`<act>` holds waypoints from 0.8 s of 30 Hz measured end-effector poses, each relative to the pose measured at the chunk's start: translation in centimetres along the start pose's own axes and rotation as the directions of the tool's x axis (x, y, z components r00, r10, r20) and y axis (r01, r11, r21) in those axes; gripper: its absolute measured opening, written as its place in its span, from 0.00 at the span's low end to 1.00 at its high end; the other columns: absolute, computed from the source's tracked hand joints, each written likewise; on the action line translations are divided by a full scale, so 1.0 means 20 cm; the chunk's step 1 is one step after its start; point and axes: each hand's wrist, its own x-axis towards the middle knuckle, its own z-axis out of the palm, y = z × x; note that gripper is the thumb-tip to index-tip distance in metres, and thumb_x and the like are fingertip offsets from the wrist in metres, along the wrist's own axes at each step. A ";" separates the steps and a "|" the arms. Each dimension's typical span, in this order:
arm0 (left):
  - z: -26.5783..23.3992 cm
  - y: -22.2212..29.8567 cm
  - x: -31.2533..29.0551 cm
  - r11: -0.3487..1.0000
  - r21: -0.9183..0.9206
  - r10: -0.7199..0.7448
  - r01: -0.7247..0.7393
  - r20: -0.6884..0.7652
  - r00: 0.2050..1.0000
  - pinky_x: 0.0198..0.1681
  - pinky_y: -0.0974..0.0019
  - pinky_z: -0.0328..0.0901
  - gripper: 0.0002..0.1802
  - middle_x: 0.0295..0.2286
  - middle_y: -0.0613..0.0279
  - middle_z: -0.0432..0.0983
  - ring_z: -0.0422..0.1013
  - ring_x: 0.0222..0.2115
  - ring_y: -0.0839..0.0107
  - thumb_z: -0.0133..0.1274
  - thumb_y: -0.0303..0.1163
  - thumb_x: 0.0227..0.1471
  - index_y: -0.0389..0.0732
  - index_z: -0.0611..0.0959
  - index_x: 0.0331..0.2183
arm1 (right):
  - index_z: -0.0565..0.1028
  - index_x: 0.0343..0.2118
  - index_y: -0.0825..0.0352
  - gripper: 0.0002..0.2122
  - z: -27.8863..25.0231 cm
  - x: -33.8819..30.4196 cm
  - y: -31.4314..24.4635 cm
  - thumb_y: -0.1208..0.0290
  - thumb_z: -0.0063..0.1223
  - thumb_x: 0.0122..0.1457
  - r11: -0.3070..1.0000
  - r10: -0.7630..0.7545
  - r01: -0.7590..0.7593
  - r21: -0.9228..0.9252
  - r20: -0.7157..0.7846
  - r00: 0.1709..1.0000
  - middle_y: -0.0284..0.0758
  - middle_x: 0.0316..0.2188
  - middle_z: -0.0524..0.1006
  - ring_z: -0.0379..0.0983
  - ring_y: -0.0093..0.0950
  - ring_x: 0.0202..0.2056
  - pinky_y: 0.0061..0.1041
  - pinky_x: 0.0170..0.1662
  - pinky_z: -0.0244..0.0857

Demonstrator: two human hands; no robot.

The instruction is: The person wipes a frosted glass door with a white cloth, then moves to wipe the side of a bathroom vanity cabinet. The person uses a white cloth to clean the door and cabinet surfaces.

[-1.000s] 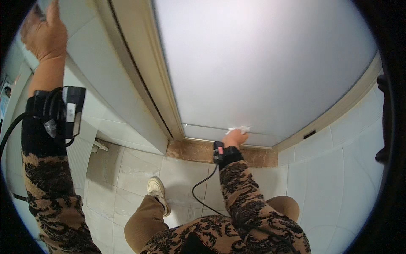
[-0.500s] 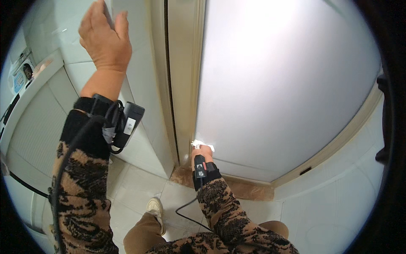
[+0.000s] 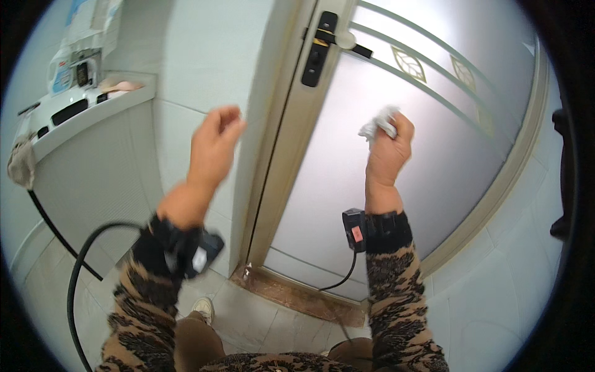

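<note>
My right hand [image 3: 390, 149] is raised in front of the frosted door panel [image 3: 322, 204], its fingers closed round a crumpled white tissue [image 3: 379, 124] that sticks out past the thumb side. I cannot tell whether the tissue touches the panel. My left hand [image 3: 211, 149], a little blurred, is up beside the tiled wall edge [image 3: 248, 93]. Its fingers are loosely curled with the thumb apart, and nothing shows in it. Above and between the hands is the door's black lever handle [image 3: 356, 44] on a dark lock plate [image 3: 312, 67].
On the left stands a white washbasin counter [image 3: 127, 93] with a clear-and-blue bottle [image 3: 60, 75]; a grey rag [image 3: 22, 162] hangs over its edge. A black hose-like cable [image 3: 71, 310] loops beside my left arm. A brown stone threshold [image 3: 297, 304] lies under the door.
My right hand has risen from the door's lower left corner with the tissue. My left hand has come off the wall edge and curled. The view has tilted up, showing the handle.
</note>
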 end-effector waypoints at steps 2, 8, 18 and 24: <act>-0.07 0.08 -0.35 0.977 -0.210 0.023 -0.027 -0.022 1.000 0.54 0.65 0.63 0.14 0.40 0.56 0.77 0.71 0.44 0.69 0.49 0.28 0.58 0.32 0.77 0.45 | 0.75 0.32 0.64 0.13 0.17 0.02 -0.04 0.89 0.50 0.45 0.882 -0.382 0.439 -0.170 0.288 0.878 0.37 0.35 0.73 0.70 0.36 0.40 0.31 0.47 0.66; -0.23 -0.10 -0.96 0.842 -0.445 -0.407 0.304 -0.157 0.900 0.47 0.65 0.66 0.12 0.36 0.56 0.78 0.74 0.38 0.68 0.47 0.28 0.60 0.33 0.76 0.43 | 0.73 0.29 0.64 0.05 0.50 -0.06 0.25 0.78 0.50 0.49 0.472 -0.372 0.772 -0.426 0.698 0.612 0.35 0.38 0.74 0.70 0.38 0.39 0.35 0.41 0.64; -0.33 -0.31 -0.95 0.833 -0.360 -0.527 0.419 -0.290 0.799 0.45 0.66 0.66 0.13 0.36 0.57 0.78 0.74 0.37 0.68 0.48 0.32 0.60 0.34 0.77 0.43 | 0.75 0.39 0.64 0.13 0.38 -0.79 0.54 0.77 0.52 0.48 0.555 -0.399 0.770 -0.314 0.712 0.577 0.31 0.42 0.73 0.69 0.33 0.39 0.32 0.42 0.61; -0.29 -0.11 -0.75 0.797 -0.328 -0.600 0.507 -0.325 0.731 0.46 0.66 0.67 0.12 0.35 0.56 0.78 0.73 0.37 0.69 0.48 0.29 0.59 0.33 0.77 0.42 | 0.75 0.40 0.68 0.14 0.22 -0.98 0.60 0.71 0.49 0.49 0.578 -0.309 0.798 -0.171 0.859 0.409 0.33 0.46 0.72 0.68 0.32 0.41 0.32 0.42 0.59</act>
